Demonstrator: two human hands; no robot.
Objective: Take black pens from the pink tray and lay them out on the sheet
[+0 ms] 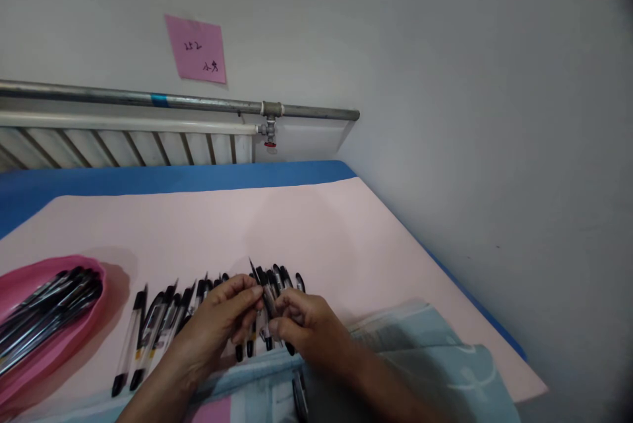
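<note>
My left hand [227, 310] is closed in a pinch around a slim pen [267, 298] with a clear barrel and a dark, pointed tip slanting up and left. Beside it, my right hand [309, 329] has its thumb and fingers closed at the pen's lower part. Under and behind my hands lies a row of pens with clear barrels and black ends. To the left of my left hand, several pens [131, 337] lie side by side, some with bare tips pointing away; my hands hide part of the row.
At the left, a pink basin [99, 337] holds a heap of dark refills or pens [54, 304]. Light-blue patterned cloth [435, 357] covers the near edge of the pink tabletop [316, 225]. A radiator [109, 146], a metal pipe [208, 104] and a wall stand behind.
</note>
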